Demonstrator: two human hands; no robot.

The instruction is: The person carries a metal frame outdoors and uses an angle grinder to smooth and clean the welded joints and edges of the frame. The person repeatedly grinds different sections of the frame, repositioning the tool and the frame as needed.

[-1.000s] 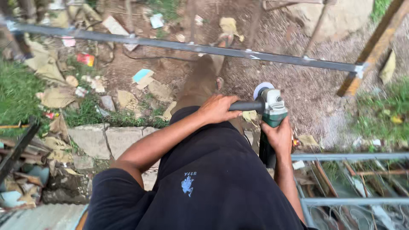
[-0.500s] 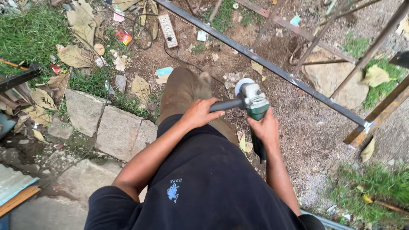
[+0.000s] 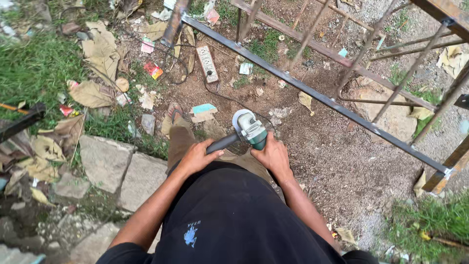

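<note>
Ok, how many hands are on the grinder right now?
2. The left hand wraps the black side handle, left of the angle grinder. The right hand grips the green body from behind. No other hands show in view.

We find the grinder point(image 3: 249, 130) body hidden under the right hand point(image 3: 273, 157), its side handle covered by the left hand point(image 3: 197, 156). The disc's underside cannot be seen. The metal frame point(image 3: 312, 93) is cut off at the top and right edges. The power strip point(image 3: 207, 63) sockets are too small to tell.
</note>
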